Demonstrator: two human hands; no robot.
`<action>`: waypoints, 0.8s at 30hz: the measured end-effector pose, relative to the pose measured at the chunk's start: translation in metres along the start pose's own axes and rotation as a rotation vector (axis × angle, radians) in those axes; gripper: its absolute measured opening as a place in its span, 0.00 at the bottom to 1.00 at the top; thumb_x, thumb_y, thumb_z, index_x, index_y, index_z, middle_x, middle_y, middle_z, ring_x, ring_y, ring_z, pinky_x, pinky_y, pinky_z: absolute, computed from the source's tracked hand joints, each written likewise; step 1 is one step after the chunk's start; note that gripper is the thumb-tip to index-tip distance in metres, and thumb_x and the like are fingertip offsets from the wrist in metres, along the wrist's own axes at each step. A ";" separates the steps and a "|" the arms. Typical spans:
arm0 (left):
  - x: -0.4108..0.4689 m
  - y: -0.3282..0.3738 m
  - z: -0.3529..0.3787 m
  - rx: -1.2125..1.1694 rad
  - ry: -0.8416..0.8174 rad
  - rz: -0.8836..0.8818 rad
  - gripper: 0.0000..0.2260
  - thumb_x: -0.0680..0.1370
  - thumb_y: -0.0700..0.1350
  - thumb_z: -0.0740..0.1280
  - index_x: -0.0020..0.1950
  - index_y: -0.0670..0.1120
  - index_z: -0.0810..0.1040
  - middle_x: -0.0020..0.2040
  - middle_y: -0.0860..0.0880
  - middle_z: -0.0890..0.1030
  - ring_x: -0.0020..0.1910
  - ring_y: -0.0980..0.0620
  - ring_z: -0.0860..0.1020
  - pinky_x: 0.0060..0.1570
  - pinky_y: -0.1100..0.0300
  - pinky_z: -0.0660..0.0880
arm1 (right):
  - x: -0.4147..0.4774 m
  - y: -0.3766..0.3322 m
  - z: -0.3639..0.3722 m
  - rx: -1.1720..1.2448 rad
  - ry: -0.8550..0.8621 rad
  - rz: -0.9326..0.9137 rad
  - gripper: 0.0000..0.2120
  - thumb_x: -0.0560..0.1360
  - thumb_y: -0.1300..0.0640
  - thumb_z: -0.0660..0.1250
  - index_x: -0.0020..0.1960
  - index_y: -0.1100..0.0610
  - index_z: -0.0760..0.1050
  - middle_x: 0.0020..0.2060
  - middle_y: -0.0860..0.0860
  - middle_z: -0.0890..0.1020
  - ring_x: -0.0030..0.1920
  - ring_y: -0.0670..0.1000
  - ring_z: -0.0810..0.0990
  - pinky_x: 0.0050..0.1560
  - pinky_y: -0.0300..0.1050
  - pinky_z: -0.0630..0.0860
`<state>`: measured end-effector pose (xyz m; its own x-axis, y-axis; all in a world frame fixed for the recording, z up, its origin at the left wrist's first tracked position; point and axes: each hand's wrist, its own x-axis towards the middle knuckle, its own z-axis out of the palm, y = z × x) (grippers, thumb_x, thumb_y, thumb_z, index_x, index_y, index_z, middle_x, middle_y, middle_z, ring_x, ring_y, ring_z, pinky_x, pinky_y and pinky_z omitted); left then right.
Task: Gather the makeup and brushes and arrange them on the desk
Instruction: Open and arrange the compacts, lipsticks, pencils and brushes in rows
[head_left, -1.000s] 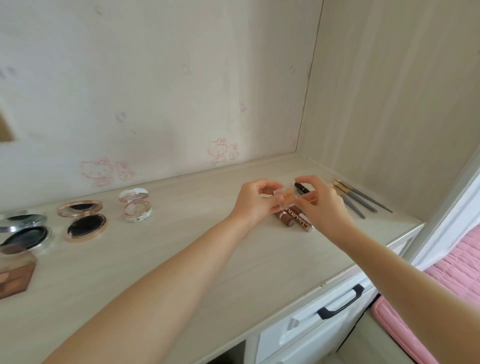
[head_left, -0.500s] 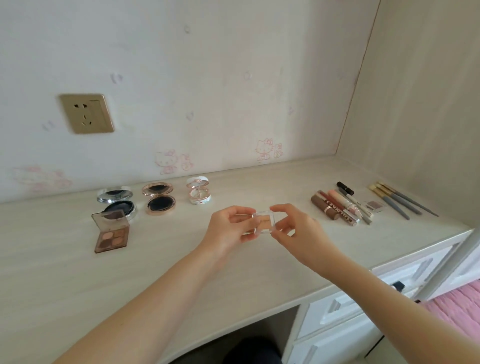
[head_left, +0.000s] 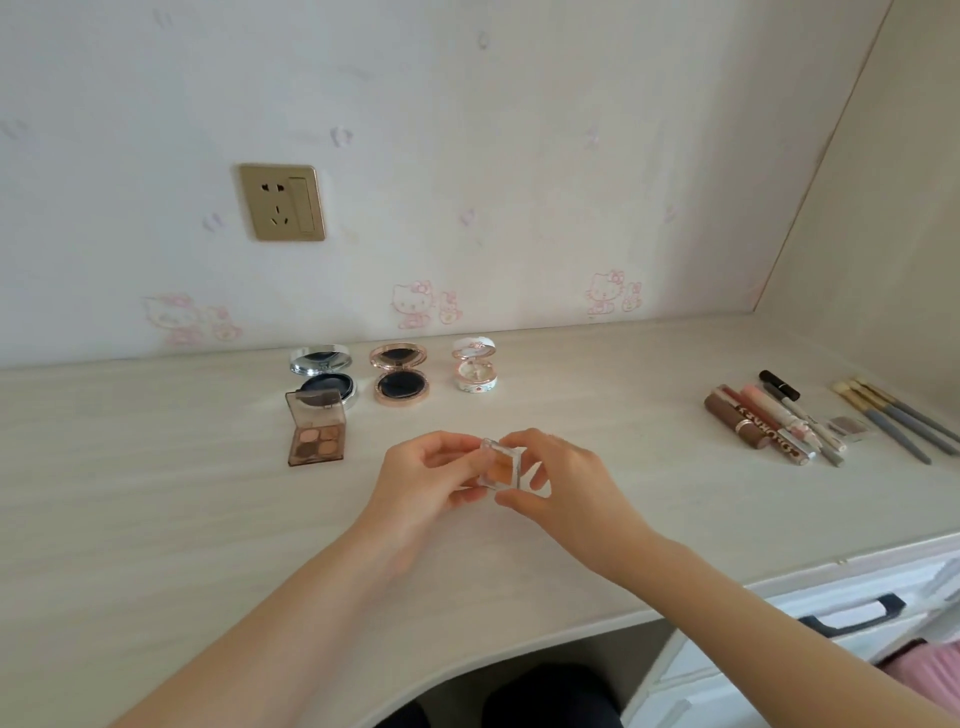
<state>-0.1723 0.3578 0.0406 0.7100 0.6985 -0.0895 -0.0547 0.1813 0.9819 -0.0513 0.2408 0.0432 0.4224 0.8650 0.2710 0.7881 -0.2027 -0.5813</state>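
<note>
Both hands hold a small clear square eyeshadow case with an orange-brown pan, just above the middle of the pale wooden desk. My left hand grips its left side and my right hand its right edge and lower corner. Behind, an open brown eyeshadow palette lies by three open round compacts: silver, rose-gold and white. At the right lie several lip and mascara tubes, a small grey square pan and three brushes.
A gold wall socket sits on the cartoon-cat wallpaper behind the desk. A wooden side panel closes the right end. White drawers with a dark handle are under the desk's right part, and pink bedding shows at the lower right.
Both hands carried the clear case from the tubes at the right to the middle of the desk. My view swung left, bringing the compacts, palette and socket into sight.
</note>
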 end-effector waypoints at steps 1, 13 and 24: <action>-0.001 -0.001 -0.003 -0.035 -0.010 -0.009 0.09 0.74 0.40 0.71 0.52 0.37 0.80 0.45 0.42 0.85 0.42 0.49 0.83 0.46 0.56 0.80 | 0.001 -0.001 0.003 0.006 0.007 -0.008 0.19 0.71 0.49 0.72 0.60 0.44 0.71 0.47 0.41 0.75 0.44 0.40 0.75 0.44 0.30 0.70; 0.001 -0.002 -0.018 -0.340 -0.129 -0.094 0.14 0.76 0.42 0.65 0.58 0.36 0.78 0.54 0.34 0.81 0.52 0.36 0.81 0.50 0.52 0.81 | 0.013 -0.016 0.020 -0.135 0.123 -0.128 0.25 0.72 0.50 0.71 0.66 0.49 0.70 0.56 0.43 0.72 0.55 0.47 0.68 0.56 0.38 0.68; 0.004 -0.007 -0.022 -0.349 -0.085 -0.088 0.15 0.72 0.43 0.69 0.55 0.37 0.82 0.55 0.34 0.81 0.59 0.30 0.75 0.57 0.47 0.77 | 0.021 -0.020 0.017 -0.103 0.141 -0.230 0.17 0.71 0.51 0.72 0.58 0.52 0.75 0.49 0.44 0.76 0.49 0.48 0.74 0.50 0.44 0.73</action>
<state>-0.1847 0.3749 0.0296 0.7774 0.6126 -0.1427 -0.2163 0.4734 0.8539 -0.0654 0.2707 0.0472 0.2799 0.8225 0.4951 0.9086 -0.0604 -0.4133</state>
